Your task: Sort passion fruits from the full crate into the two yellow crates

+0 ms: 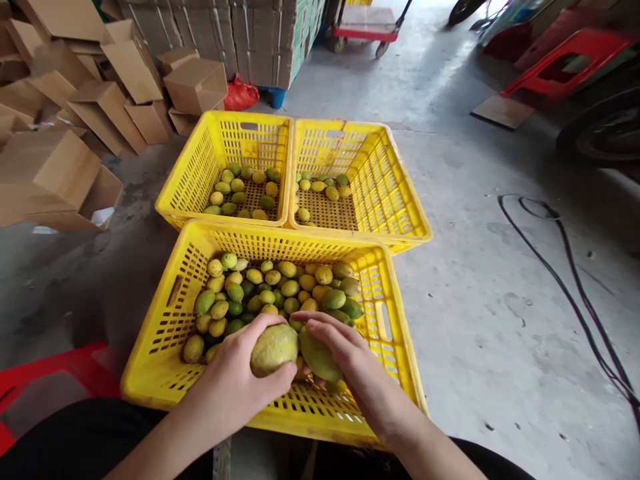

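Over the near yellow crate (150,387), my left hand (240,373) is closed around a yellow-green fruit (274,349), thumb across its lower side. Close beside it, my right hand (353,357) grips a greener fruit (320,355), its fingers over the top. The two held fruits are side by side, nearly touching. Below them, many green and yellow fruits (290,288) lie in the near crate. Behind stand two more yellow crates, a left one (175,190) and a right one (413,200), each with several fruits on its bottom.
Cardboard boxes (55,173) are piled at the left. A red stool (60,370) is at the lower left, another red stool (570,63) at the upper right. A red cart (367,30) stands at the back. Black cables (570,267) lie on the right floor.
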Action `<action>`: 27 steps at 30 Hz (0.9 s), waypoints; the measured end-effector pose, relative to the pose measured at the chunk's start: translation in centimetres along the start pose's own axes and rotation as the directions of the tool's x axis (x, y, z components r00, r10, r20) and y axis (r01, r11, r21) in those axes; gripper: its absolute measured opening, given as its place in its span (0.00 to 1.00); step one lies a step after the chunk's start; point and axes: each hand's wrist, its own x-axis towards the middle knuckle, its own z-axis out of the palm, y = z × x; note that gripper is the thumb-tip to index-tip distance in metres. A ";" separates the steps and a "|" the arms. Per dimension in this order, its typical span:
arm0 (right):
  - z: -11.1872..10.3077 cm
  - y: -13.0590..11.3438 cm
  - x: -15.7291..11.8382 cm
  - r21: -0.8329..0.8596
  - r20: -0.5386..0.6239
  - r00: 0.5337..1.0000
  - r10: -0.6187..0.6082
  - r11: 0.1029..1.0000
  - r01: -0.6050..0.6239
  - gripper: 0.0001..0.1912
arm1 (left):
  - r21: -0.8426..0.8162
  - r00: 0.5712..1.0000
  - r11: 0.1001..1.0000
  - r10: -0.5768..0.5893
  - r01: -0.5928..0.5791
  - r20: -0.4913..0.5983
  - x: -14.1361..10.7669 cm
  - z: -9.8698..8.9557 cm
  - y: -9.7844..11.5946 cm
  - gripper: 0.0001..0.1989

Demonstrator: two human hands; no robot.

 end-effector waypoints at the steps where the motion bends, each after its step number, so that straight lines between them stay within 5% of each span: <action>1: 0.0 0.0 0.1 -0.164 0.022 0.997 -0.068 0.984 0.070 0.23 | 0.134 0.999 0.991 0.032 -0.032 0.004 0.1 0.0 -0.2 0.22; 4: -0.2 0.5 0.0 -0.558 0.228 0.962 -0.152 0.789 0.257 0.14 | 0.489 0.995 0.869 0.039 -0.079 0.091 0.4 0.2 -1.1 0.24; 6: -0.2 1.2 -0.2 -0.706 0.427 0.904 0.033 0.636 0.310 0.09 | 0.653 0.974 0.740 0.013 -0.162 0.227 0.7 0.3 -1.8 0.25; 10: -0.2 3.6 -0.5 -0.755 0.651 0.654 0.386 0.420 0.503 0.15 | 0.815 0.919 0.505 -0.097 -0.285 0.382 1.3 0.6 -2.8 0.24; 12: -0.2 4.6 -0.4 -0.731 0.681 0.610 0.405 0.409 0.546 0.17 | 0.857 0.926 0.444 -0.135 -0.262 0.353 1.6 0.6 -2.8 0.23; 15: -0.2 5.4 -0.2 -0.688 0.716 0.606 0.347 0.500 0.526 0.18 | 0.873 0.944 0.439 -0.141 -0.210 0.298 1.9 0.6 -2.6 0.23; 18: 0.2 5.7 -0.2 -0.667 0.721 0.618 0.314 0.557 0.495 0.15 | 0.873 0.950 0.453 -0.149 -0.180 0.273 1.9 0.6 -2.6 0.23; 21: 0.8 5.1 0.0 -0.663 0.633 0.752 0.186 0.631 0.402 0.08 | 0.871 0.949 0.448 -0.133 -0.200 0.286 1.8 0.7 -2.9 0.23; 24: 1.0 3.4 0.9 -0.470 0.369 0.919 -0.139 0.825 0.313 0.08 | 0.840 0.961 0.503 -0.063 -0.204 0.271 1.7 0.4 -3.1 0.25; 27: 0.3 1.6 1.7 -0.060 0.026 0.975 -0.221 0.973 0.222 0.20 | 0.683 0.988 0.718 0.042 -0.135 0.151 1.6 -0.4 -2.5 0.26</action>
